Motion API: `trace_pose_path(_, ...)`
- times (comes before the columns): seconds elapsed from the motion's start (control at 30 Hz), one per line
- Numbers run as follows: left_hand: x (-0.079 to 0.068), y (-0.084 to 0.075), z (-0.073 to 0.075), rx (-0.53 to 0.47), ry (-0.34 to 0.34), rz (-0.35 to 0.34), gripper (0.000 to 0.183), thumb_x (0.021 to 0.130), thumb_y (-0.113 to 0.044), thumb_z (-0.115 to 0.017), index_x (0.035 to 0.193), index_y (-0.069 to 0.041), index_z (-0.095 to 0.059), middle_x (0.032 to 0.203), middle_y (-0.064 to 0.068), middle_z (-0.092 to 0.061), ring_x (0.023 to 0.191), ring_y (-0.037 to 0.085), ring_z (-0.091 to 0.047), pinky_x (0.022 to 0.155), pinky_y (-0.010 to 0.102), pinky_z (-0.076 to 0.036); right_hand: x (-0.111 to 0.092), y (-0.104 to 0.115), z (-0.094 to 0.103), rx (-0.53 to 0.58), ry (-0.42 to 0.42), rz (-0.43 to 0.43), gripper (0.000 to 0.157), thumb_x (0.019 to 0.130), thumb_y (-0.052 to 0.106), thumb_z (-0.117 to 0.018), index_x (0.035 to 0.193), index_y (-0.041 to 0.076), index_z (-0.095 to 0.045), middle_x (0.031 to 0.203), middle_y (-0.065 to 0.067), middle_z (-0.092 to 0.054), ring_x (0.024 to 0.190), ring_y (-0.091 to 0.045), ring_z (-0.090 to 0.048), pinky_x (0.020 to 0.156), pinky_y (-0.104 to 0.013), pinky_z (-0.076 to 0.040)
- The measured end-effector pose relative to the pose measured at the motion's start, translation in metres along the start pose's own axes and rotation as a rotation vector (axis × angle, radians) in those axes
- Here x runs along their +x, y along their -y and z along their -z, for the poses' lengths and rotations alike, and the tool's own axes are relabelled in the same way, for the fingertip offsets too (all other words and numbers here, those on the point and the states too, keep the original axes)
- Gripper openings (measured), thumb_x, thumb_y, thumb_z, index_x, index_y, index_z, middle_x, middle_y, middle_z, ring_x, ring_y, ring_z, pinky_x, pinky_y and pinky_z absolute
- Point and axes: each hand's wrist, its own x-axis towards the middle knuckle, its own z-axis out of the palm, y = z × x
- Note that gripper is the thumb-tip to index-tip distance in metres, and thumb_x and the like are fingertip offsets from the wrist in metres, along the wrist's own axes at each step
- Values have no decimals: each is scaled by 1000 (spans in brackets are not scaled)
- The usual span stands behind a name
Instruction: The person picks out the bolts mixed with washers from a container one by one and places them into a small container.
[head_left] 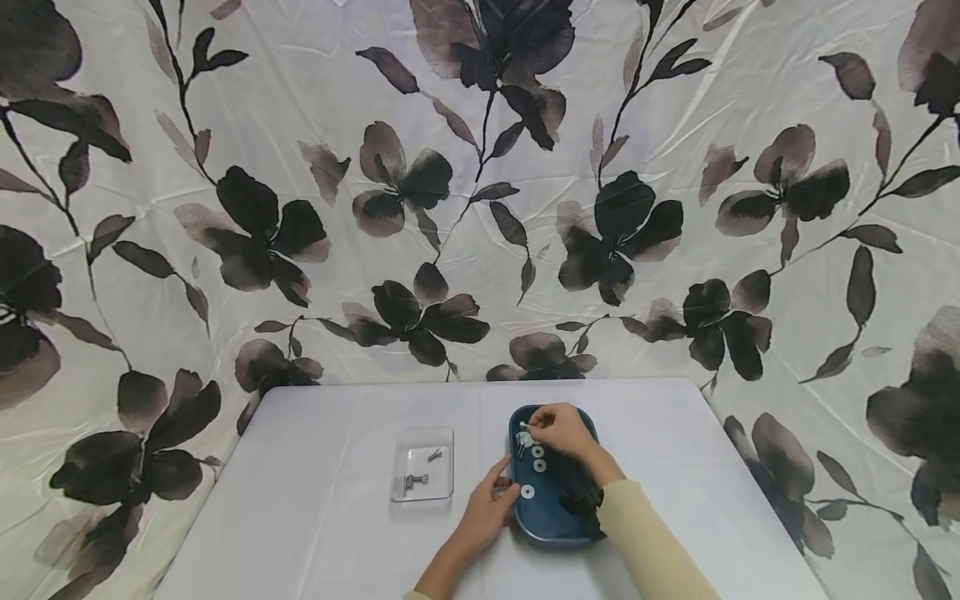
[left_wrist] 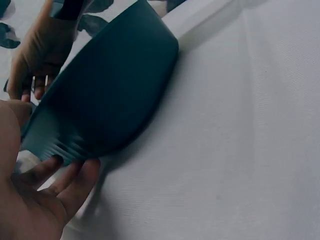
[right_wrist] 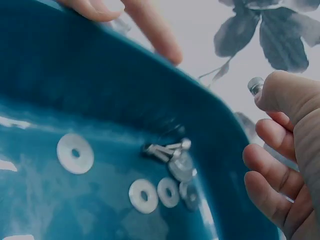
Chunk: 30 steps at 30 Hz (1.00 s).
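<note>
My right hand (head_left: 562, 431) pinches a small silver bolt (right_wrist: 255, 85) between thumb and index finger, above the far end of a blue tray (head_left: 551, 523). Most of that bolt is hidden by the fingers. My left hand (head_left: 483, 510) holds the tray's left side, fingers against the outer wall (left_wrist: 115, 85) and a fingertip at the rim. Inside the tray lie several flat washers, one washer (right_wrist: 75, 153) apart from the rest. Two bolts (right_wrist: 167, 151) lie in the corner beside the clustered washers.
A clear plastic box (head_left: 422, 499) stands left of the tray, with a few silver bolts (head_left: 416, 480) inside. Both containers rest on a white-covered table (head_left: 322, 500). Behind it hangs a floral cloth (head_left: 450, 250).
</note>
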Motion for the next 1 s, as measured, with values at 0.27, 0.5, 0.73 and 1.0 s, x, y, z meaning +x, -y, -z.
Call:
trace_pose_path(0.27, 0, -30, 24, 187, 48, -119, 45, 102, -22, -51, 145, -12, -44, 129, 17, -54, 96, 26, -63, 71, 36, -56, 15, 19, 7, 13, 13, 37, 9, 81, 12, -75, 82, 4, -72, 68, 3, -64, 59, -13, -57, 52, -26, -48)
trace_pose_path(0.5, -15, -62, 61, 273, 68, -161, 38, 103, -21, -50, 140, -17, -51, 127, 13, -57, 104, 25, -60, 76, 34, -55, 20, 30, 5, 40, 31, 24, 6, 81, 9, -74, 83, 3, -72, 70, 1, -64, 60, -14, -58, 52, -26, -49)
trace_pose_path(0.73, -30, -58, 103, 384, -99, -201, 35, 101, -17, -53, 136, -13, -54, 127, 11, -59, 110, 28, -58, 87, 45, -51, 13, 30, 2, 37, 38, 13, 7, 83, 11, -75, 81, 6, -72, 70, 2, -64, 61, -14, -57, 54, -26, -50)
trace_pose_path(1.0, -38, -45, 161, 469, -449, -150, 32, 100, -15, -54, 131, -10, -58, 125, 12, -59, 111, 29, -58, 89, 46, -51, 23, 45, -8, 37, 52, 70, 9, 83, 13, -75, 82, 5, -72, 71, 3, -64, 63, -13, -58, 56, -25, -50)
